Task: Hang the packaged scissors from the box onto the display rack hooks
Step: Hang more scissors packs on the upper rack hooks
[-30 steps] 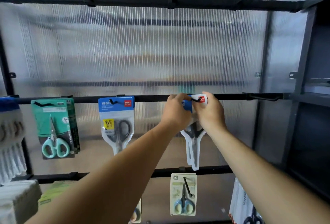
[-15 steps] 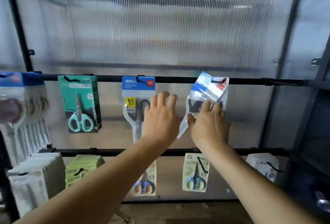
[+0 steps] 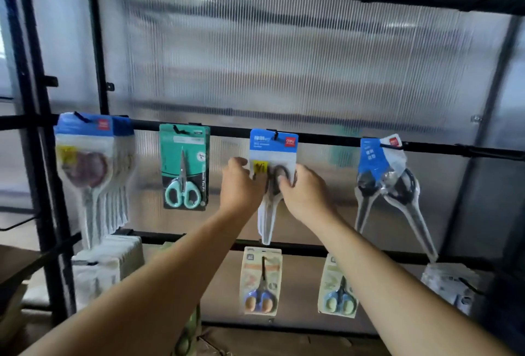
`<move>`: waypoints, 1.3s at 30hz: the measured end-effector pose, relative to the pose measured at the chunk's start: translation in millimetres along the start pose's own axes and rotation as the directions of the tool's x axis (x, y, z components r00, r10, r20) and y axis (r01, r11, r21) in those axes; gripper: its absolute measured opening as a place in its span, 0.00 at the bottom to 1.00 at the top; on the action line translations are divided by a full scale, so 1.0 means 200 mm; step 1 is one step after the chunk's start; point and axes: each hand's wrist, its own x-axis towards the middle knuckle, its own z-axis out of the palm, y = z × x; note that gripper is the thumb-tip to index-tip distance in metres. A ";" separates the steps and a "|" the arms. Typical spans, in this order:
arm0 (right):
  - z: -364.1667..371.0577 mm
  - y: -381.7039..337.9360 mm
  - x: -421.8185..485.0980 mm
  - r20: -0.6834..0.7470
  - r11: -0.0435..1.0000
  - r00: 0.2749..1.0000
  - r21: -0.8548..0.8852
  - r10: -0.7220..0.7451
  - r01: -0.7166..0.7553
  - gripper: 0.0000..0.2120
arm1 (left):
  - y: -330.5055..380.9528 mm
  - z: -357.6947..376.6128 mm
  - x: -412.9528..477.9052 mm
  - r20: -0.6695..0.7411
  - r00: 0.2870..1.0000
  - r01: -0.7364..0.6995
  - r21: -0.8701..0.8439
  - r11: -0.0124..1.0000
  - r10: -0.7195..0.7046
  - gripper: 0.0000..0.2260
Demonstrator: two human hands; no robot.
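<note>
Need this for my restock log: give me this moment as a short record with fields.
left hand: grips the left edge of the blue-header pack
right hand: grips the same pack's right side
blue-header pack: hangs from a hook on the upper rail
next hook rightward: two packs, splayed apart
leftward: green pack, then a thick stack

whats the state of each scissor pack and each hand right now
middle blue-header pack, hanging on its hook, gripped by both hands
left hand, holds the pack's left edge
right hand, pinches the pack's right side
right blue-header packs, hanging on a hook, tilted and splayed
green pack, hanging straight, untouched
left stack of packs, hanging, untouched
lower-rail packs, hanging, untouched
</note>
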 end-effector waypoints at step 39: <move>0.03 0.02 0.14 -0.092 0.905 0.988 0.419 0.122 -0.073 0.09 | 0.15 -0.20 -0.11 -0.080 0.997 -0.027 -0.432 0.902 -0.008 0.11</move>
